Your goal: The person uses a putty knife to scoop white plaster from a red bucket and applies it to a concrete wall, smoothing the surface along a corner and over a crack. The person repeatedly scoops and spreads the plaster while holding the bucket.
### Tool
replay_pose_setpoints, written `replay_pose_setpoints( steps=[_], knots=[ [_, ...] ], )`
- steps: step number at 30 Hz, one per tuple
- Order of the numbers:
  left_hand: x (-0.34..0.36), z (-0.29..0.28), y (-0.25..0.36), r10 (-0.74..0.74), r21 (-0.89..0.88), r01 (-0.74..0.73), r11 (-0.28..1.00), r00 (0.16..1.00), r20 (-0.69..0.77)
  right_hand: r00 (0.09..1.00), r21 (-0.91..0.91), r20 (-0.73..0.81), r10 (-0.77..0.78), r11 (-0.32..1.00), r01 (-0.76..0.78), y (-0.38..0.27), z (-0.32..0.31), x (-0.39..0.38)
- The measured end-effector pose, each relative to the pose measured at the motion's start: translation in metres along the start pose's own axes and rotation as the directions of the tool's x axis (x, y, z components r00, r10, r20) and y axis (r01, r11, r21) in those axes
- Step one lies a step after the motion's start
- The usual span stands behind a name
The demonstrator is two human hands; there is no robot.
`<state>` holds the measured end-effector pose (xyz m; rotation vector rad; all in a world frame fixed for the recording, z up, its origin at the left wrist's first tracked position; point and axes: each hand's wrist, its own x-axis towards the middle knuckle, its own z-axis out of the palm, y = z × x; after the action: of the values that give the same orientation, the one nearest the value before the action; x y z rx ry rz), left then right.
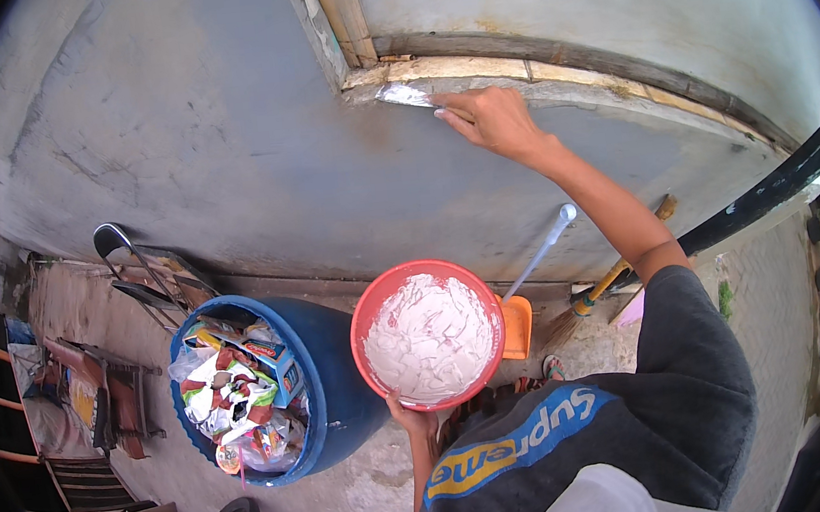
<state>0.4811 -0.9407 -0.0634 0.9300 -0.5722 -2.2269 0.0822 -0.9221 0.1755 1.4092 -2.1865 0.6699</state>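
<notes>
My right hand grips a putty knife by its handle, with the fingers closed round it. The metal blade lies against the grey wall, just below the wooden frame near its corner. Lower down, my left hand holds the near rim of a red basin. White, pasty filler covers the basin's inside in rough smears. The left fingers are partly hidden beneath the basin.
Left of the basin stands a blue barrel heaped with rubbish. A folding chair leans by the wall. An orange dustpan with a long pale handle and a broom stand to the right.
</notes>
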Motion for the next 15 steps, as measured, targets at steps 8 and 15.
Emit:
replay_pose_setpoints(
  steps=[8,15],
  knots=[
    [-0.005,0.006,0.001,-0.012,-0.011,0.012,1.0,1.0,0.005,0.983,0.092,0.181,0.01,0.995,-0.027,-0.007,-0.023,0.036],
    [-0.001,0.001,0.001,0.001,0.004,-0.001,1.0,1.0,-0.022,0.99,0.122,0.132,0.043,0.991,-0.059,-0.009,-0.021,0.045]
  ],
)
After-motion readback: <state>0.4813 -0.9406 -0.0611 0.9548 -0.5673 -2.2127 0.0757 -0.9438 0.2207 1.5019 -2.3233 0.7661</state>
